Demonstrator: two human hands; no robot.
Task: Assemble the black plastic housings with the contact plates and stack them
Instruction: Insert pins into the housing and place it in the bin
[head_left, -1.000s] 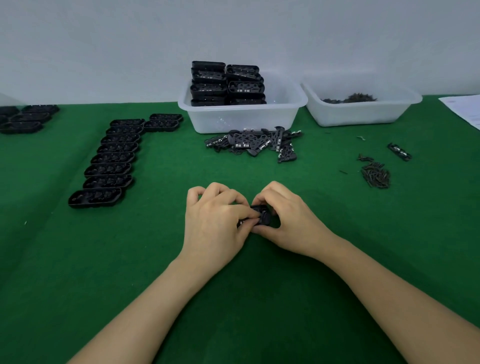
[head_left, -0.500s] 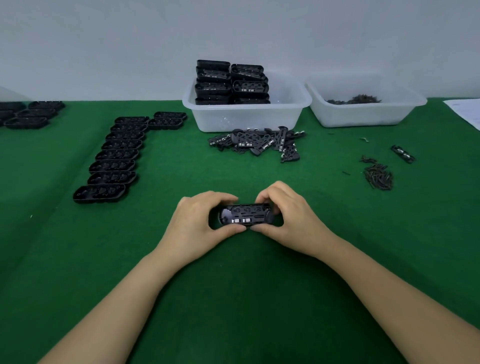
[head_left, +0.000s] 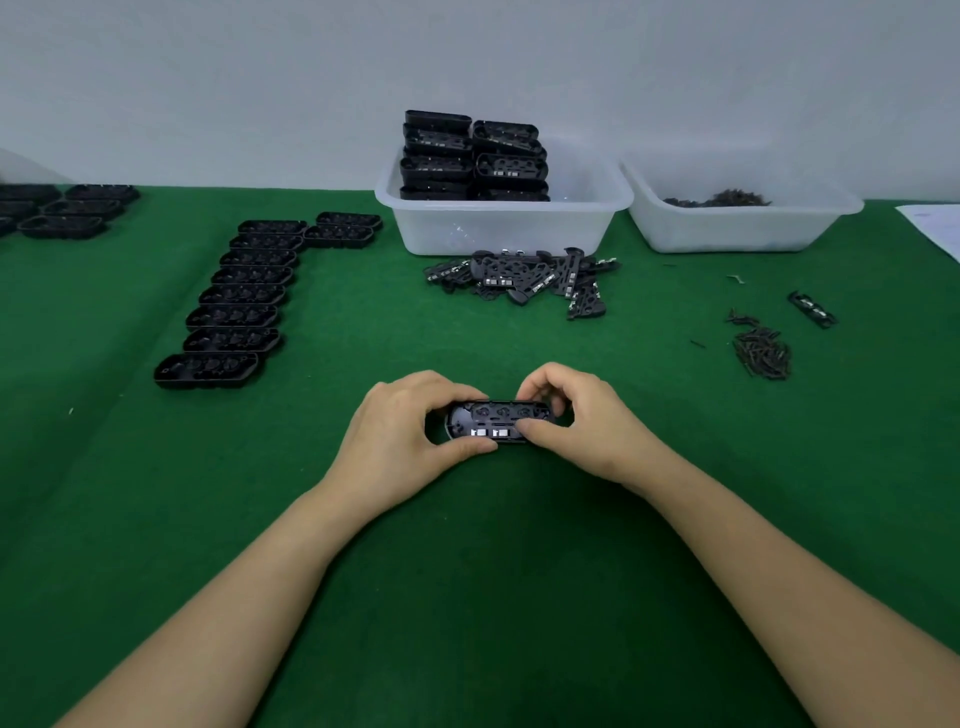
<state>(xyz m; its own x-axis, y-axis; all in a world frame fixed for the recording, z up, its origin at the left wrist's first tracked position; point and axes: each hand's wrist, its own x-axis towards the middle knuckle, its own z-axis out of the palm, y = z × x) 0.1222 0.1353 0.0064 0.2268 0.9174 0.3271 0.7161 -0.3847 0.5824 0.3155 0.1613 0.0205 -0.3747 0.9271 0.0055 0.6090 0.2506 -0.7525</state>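
A black oval housing (head_left: 496, 420) with a contact plate seated in it is held just above the green mat at the centre. My left hand (head_left: 400, 436) grips its left end between thumb and curled fingers. My right hand (head_left: 582, 421) grips the right end, thumb pressing on the plate's front edge near the silver contacts. A loose pile of contact plates (head_left: 524, 280) lies in front of the near bin. Empty housings (head_left: 234, 306) lie in a row at the left. Assembled housings (head_left: 472, 156) are stacked in a white bin (head_left: 498, 234).
A second white bin (head_left: 737, 228) at the back right holds dark screws. More screws (head_left: 761, 353) lie heaped on the mat at the right, beside a single contact plate (head_left: 812, 309). Further housings (head_left: 62, 208) lie at the far left, and a paper sheet (head_left: 935, 228) at the right edge.
My left hand, which covered the housing a second ago, has slid to its left end, exposing the plate inside. My right thumb now presses on the plate's front edge.
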